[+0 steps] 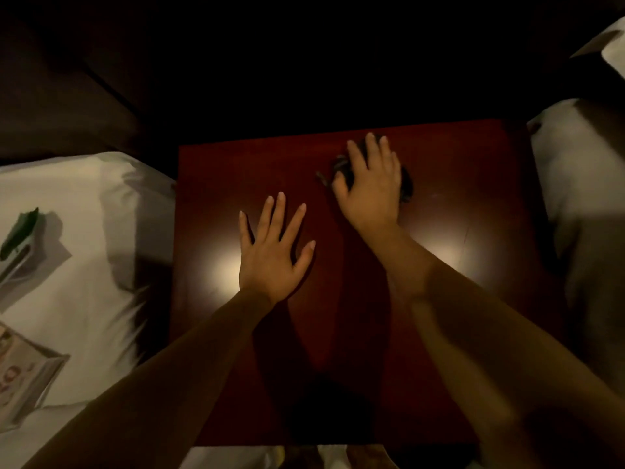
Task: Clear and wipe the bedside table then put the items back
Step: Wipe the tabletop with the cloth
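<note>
The left hand (270,255) lies flat on the dark red worktop (220,184), fingers spread, holding nothing. The right hand (370,187) presses a dark cloth (339,163) onto the worktop's far half, fingers mostly straight over it. A green item (20,231) and a flat printed item (23,370) lie on the bed (84,198) at left.

Nothing legible anywhere; print on the booklet (23,370) at the left edge too dim and blurred to read.
</note>
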Demonstrator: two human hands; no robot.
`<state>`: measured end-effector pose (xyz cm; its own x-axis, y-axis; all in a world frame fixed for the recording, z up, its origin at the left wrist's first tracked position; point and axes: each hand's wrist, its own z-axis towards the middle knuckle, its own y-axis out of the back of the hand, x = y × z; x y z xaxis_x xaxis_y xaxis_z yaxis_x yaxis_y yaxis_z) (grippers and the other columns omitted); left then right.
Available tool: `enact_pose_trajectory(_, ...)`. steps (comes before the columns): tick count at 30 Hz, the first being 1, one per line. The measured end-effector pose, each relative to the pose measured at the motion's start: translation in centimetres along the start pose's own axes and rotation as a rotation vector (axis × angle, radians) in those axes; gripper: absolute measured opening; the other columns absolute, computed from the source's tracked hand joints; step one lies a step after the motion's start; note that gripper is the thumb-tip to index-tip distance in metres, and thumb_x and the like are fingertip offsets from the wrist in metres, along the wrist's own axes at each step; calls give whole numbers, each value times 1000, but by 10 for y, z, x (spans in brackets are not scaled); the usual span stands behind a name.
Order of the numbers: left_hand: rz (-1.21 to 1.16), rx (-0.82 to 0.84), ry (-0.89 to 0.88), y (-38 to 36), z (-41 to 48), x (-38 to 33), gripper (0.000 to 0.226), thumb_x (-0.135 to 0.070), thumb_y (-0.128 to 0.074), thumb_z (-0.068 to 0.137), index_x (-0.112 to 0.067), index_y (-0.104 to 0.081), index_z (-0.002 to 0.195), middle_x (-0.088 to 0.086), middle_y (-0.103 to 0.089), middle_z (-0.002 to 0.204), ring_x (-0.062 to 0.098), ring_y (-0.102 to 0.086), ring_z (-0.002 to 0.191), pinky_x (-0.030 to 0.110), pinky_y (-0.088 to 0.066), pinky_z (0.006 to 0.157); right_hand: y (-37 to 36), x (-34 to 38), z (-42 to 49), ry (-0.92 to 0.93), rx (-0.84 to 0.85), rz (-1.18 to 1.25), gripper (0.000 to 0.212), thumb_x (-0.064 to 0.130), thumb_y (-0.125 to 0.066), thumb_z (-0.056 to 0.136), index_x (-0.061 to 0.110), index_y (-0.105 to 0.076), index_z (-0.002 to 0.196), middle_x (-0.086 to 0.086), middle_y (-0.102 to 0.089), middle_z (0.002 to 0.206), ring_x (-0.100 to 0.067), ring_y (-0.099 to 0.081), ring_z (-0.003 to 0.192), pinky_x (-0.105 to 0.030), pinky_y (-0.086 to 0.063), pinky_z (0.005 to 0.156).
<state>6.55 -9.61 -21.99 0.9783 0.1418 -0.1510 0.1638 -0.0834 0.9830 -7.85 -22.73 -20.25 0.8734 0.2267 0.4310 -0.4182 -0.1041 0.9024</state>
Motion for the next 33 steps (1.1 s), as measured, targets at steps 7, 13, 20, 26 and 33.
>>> enact_pose_trajectory(7, -12, 12, -1, 3, -8, 5, 66, -57, -20, 92, -28, -4, 149, 3, 1, 161, 14, 8, 147, 50, 8, 117, -6, 9, -44, 47, 19, 11, 52, 35, -39, 92, 17, -34, 141, -13, -26, 155, -29, -13, 146, -44, -9, 120)
enact_pose_trajectory(13, -14, 22, 33, 7, -64, 46, 62, -55, -17, 92, -31, -11, 149, 2, -3, 160, 15, 4, 147, 51, 4, 119, -2, 9, -172, -33, 39, 12, 55, 39, -43, 88, 23, -35, 140, -9, -29, 154, -26, -17, 144, -42, -14, 117)
enact_pose_trajectory(20, -2, 39, 38, 11, -70, 47, 62, -55, -16, 92, -31, -11, 149, 1, -2, 160, 15, 4, 148, 51, 3, 119, 20, -29, -248, -222, 59, -91, 61, 44, -42, 84, 25, -32, 141, -9, -29, 153, -27, -20, 142, -49, -28, 112)
enact_pose_trajectory(26, 16, 39, 49, 8, -69, 47, 62, -54, -19, 92, -30, -13, 149, 3, -6, 160, 15, 2, 148, 52, 1, 119, 42, -63, -194, -370, -80, -30, 58, 36, -50, 83, 14, -41, 136, -20, -32, 150, -36, -23, 141, -57, -28, 112)
enact_pose_trajectory(33, 54, 1, 40, 5, -69, 48, 62, -53, -25, 93, -30, -14, 149, 3, -9, 159, 13, 2, 147, 51, 0, 118, 40, -70, -106, -467, -168, -39, 57, 37, -42, 90, 11, -33, 141, -20, -22, 154, -34, -11, 144, -50, -12, 117)
